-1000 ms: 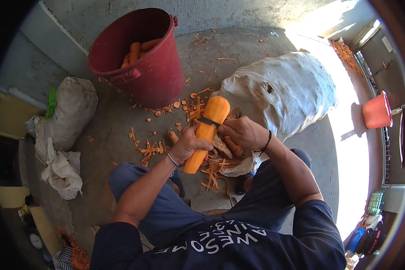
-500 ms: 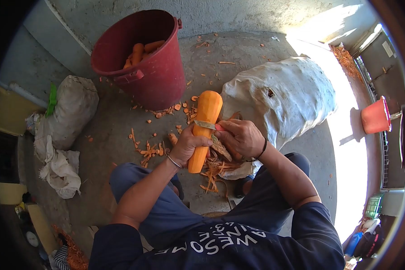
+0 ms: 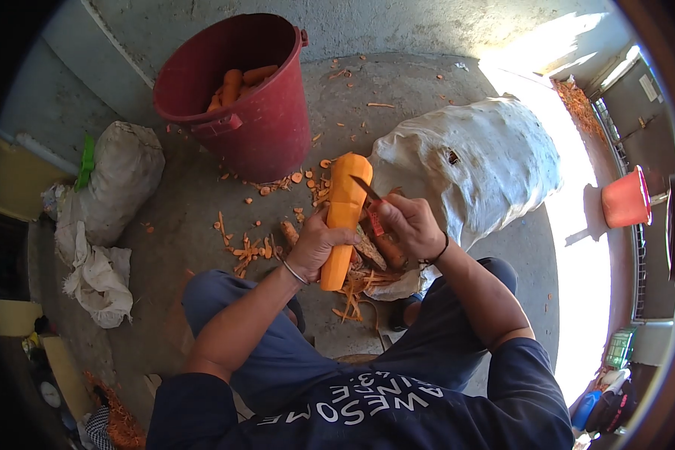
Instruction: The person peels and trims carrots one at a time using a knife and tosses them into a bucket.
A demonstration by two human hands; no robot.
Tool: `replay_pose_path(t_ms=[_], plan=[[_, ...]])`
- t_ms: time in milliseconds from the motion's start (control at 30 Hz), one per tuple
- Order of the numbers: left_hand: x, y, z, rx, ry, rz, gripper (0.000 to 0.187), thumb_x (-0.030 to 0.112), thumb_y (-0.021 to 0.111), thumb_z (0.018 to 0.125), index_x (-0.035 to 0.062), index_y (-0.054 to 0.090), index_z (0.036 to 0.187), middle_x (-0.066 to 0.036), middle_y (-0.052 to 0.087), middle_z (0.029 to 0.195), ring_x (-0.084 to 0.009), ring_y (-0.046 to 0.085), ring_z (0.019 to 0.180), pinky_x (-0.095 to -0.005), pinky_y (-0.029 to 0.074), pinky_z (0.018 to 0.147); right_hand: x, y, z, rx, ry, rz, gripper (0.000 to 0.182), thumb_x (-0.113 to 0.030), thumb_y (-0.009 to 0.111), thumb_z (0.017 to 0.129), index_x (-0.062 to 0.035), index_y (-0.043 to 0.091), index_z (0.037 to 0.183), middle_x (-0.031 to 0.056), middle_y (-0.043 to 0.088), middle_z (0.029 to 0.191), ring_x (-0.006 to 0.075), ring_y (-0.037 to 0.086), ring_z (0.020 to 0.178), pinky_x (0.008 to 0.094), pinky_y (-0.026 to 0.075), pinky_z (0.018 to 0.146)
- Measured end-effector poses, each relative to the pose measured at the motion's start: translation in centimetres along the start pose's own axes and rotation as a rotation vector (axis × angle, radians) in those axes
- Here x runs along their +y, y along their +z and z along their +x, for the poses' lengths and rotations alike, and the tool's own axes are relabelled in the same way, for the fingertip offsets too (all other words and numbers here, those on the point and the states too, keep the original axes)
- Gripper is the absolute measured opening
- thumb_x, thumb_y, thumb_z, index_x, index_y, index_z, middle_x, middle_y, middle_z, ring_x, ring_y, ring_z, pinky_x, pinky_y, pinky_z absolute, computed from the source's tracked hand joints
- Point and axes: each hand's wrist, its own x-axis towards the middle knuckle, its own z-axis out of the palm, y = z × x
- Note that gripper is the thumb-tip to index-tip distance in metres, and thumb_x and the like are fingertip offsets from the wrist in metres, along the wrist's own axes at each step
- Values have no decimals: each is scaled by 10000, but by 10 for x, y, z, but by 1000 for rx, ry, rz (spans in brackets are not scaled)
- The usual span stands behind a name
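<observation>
My left hand grips a big orange carrot around its lower half, holding it upright and slightly tilted over the floor. My right hand holds a peeler with a red handle; its dark blade rests against the carrot's right side near the top. Under both hands lies a heap of orange peelings with an unpeeled carrot among them.
A dark red bucket with several peeled carrots stands at the back left. A large white sack lies to the right, a smaller tied sack to the left. Peel scraps litter the concrete floor. An orange bucket sits far right.
The peeler has gone from lying across the carrot's middle to its upper right side. The carrot has turned a little in my left hand.
</observation>
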Motion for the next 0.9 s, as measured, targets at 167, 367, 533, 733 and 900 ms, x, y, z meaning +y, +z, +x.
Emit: replay_pose_path(t_ms=[167, 367, 533, 733, 900], plan=[[-4, 4, -1, 63, 18, 37, 495, -9, 806, 840, 23, 564, 1270, -86, 680, 1043, -179, 725, 686, -297, 632, 581, 20, 3, 12, 94, 118, 155, 475, -437, 560, 1133, 18, 692, 1092, 44, 607, 743, 87, 574, 677, 297, 484, 615], [-6, 3, 2, 39, 164, 137, 525, -32, 816, 810, 20, 562, 1267, -81, 672, 1032, -162, 719, 741, -301, 642, 640, 5, 4, 11, 57, -148, -409, 414, -440, 685, 1039, -29, 697, 1001, 112, 655, 763, 269, 671, 706, 419, 524, 651], [-10, 0, 0, 76, 126, 153, 574, -56, 830, 754, 21, 563, 1255, -72, 652, 1046, -161, 710, 840, -304, 633, 729, -1, 8, 15, 129, -249, -581, 354, -408, 709, 1004, -62, 741, 934, 116, 682, 759, 368, 697, 721, 478, 542, 674], [-12, -2, 1, 70, 137, 203, 563, -45, 822, 750, -5, 552, 1243, -79, 645, 1033, -172, 708, 819, -310, 632, 722, 0, 5, 15, 121, -243, -591, 307, -345, 723, 1010, -46, 739, 944, 127, 655, 762, 353, 679, 699, 463, 518, 618], [-6, 1, -3, 14, 58, 153, 536, -37, 819, 752, -19, 566, 1225, -90, 649, 1005, -184, 713, 737, -314, 632, 678, 1, -14, 14, 9, -243, -630, 326, -360, 714, 1017, -41, 745, 956, 124, 682, 774, 349, 691, 699, 458, 525, 620]])
